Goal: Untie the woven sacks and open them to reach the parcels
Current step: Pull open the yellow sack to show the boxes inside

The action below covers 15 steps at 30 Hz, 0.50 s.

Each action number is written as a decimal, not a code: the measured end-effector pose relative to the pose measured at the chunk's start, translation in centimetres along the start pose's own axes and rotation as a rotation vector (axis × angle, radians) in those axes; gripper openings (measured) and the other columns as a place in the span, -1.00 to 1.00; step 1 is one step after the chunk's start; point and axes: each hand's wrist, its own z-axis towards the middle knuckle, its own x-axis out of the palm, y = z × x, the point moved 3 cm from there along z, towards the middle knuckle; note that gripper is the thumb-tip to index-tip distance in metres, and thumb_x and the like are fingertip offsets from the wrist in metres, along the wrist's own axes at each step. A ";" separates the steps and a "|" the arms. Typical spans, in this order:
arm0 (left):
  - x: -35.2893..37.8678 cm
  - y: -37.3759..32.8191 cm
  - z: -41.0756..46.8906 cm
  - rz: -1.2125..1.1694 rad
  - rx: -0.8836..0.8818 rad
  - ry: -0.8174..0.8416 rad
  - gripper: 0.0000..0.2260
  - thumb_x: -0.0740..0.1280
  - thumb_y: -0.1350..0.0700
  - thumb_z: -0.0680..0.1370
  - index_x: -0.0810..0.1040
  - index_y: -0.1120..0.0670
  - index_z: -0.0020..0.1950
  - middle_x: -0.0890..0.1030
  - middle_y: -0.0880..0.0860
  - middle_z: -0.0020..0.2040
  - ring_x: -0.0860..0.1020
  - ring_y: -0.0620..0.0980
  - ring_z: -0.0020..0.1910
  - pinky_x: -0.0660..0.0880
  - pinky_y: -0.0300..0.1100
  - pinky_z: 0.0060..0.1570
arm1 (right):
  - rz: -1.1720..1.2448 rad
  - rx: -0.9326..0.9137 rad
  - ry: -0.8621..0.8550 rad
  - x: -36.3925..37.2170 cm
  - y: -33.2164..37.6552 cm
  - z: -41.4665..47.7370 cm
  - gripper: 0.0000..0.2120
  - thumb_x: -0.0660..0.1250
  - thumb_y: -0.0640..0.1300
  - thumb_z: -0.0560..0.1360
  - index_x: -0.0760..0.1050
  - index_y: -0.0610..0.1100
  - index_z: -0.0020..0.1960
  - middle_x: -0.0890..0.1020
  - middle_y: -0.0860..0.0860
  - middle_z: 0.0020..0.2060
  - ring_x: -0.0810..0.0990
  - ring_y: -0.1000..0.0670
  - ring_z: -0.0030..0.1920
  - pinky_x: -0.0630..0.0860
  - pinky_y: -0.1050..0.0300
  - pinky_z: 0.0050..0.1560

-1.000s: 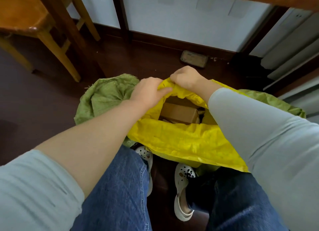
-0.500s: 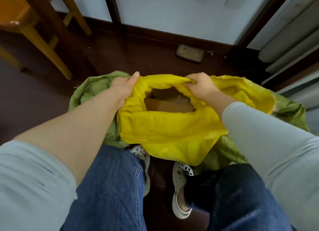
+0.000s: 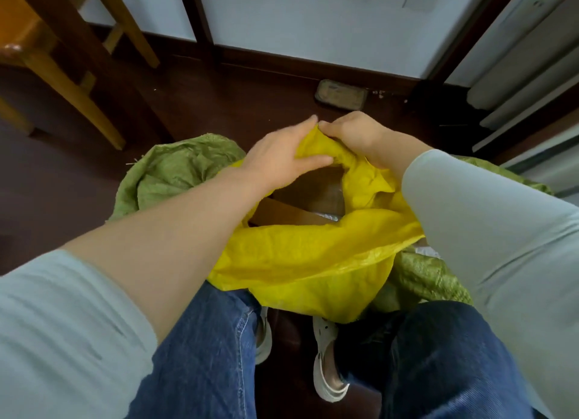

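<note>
A yellow woven sack (image 3: pixel 300 255) stands open on the dark floor between my knees. Brown cardboard parcels (image 3: pixel 282 213) show inside its mouth. My left hand (image 3: pixel 279 155) pinches the far rim of the yellow sack from the left, thumb laid over the fabric. My right hand (image 3: pixel 357 133) grips the same far rim from the right, fingers closed on the fabric. The two hands touch at the fingertips. A green woven sack (image 3: pixel 175 171) lies crumpled behind and under the yellow one, showing at left and at lower right.
Wooden chair legs (image 3: pixel 75 92) stand at the back left. A flat grey-brown block (image 3: pixel 341 94) lies by the skirting board. A white radiator (image 3: pixel 526 67) is at the right. My jeans-clad legs and white clogs (image 3: pixel 327 371) fill the foreground.
Half a second ago my hands held the rim apart, left and right. They have come together at the far edge of the sack's mouth, bunching the yellow fabric there.
</note>
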 end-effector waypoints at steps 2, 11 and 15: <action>1.1 0.1 0.6 0.056 -0.009 0.021 -0.54 0.24 -0.07 0.57 0.31 -0.01 0.44 0.50 0.15 0.30 0.47 0.18 0.26 0.41 0.02 0.21 | 0.138 -0.009 -0.087 -0.5 0.0 -0.5 -0.67 0.23 -0.13 0.54 0.48 -0.28 0.22 0.55 -0.14 0.03 0.52 -0.07 0.06 0.45 0.11 0.04; 0.2 -0.3 2.9 -0.077 -0.232 -0.042 -0.57 0.17 -0.03 0.61 0.37 0.18 -0.39 0.28 0.05 -0.43 0.50 0.31 -0.05 0.34 0.09 -0.12 | -0.818 0.227 -0.349 1.6 -6.4 -3.3 0.01 0.36 0.23 0.37 -0.17 -0.17 0.52 -0.15 -0.27 0.50 -0.25 -0.28 0.50 -0.22 -0.50 0.32; -0.3 1.1 3.1 -0.298 -0.448 -0.094 -0.62 0.16 -0.08 0.61 0.54 0.22 -0.05 0.53 0.20 -0.05 0.49 0.17 0.10 0.39 -0.08 0.07 | -0.610 0.239 -0.257 -0.4 -8.5 -2.3 -0.59 0.14 -0.28 0.50 0.34 -0.15 0.34 0.32 -0.21 0.35 0.36 -0.28 0.33 0.22 -0.32 0.33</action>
